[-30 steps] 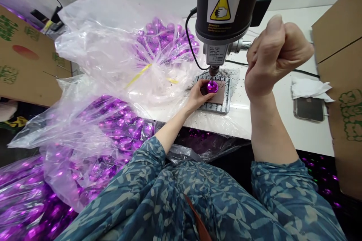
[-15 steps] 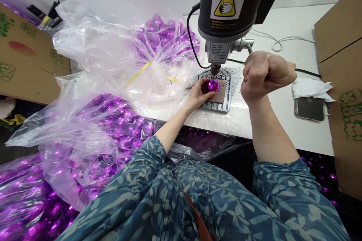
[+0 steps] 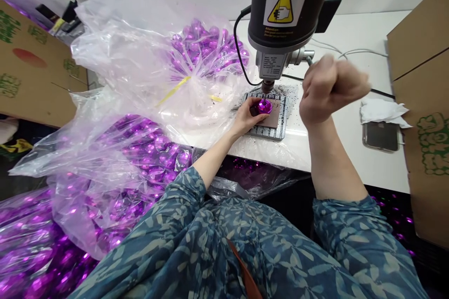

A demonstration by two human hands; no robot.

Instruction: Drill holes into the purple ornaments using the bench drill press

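Between its thumb and fingers, my left hand grips a shiny purple faceted ball. The ball rests on a brown square board lying on the slotted metal base of a drill press. Right above the ball is the drill chuck; whether the bit touches the ball I cannot make out. My right hand, slightly blurred, is closed in a fist around the feed handle at the press's right side. Most of that handle is hidden by the fist.
Clear plastic bags full of purple balls crowd the left, one tied with a yellow strip. Cardboard boxes stand at both sides. A phone lies under white tissue on the white table. Dark shavings surround the base.
My right fist has shifted slightly and is now blurred. My left hand and the purple ball stay in place on the board. The whole view has moved a little.
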